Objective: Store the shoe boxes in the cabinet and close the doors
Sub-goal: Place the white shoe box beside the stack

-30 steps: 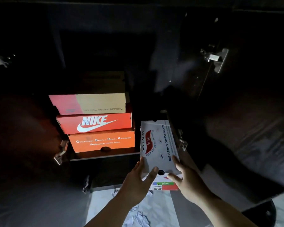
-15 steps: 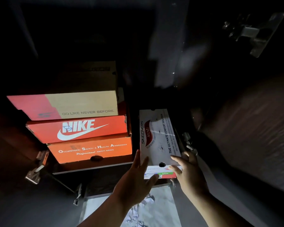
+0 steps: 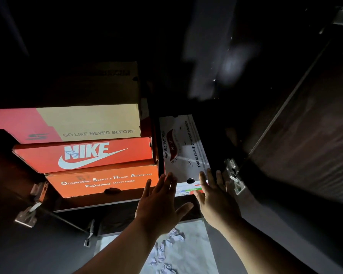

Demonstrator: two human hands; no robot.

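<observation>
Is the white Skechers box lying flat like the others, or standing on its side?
On its side. The white box stands narrow and tall beside the flat stack, its printing running vertically.

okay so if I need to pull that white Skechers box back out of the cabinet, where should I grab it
Probably by its near end, coming straight in from the front. The white Skechers box lies lengthwise beside the stack of three boxes, leaving little room along that side. Only the labelled end faces out, between your left hand and right hand; its finger hole offers a hooking point.

"GO LIKE NEVER BEFORE" on top box (image 3: 83, 123), "NIKE" on red box (image 3: 85, 155), "SKECHERS" on white box (image 3: 183, 147)
</observation>
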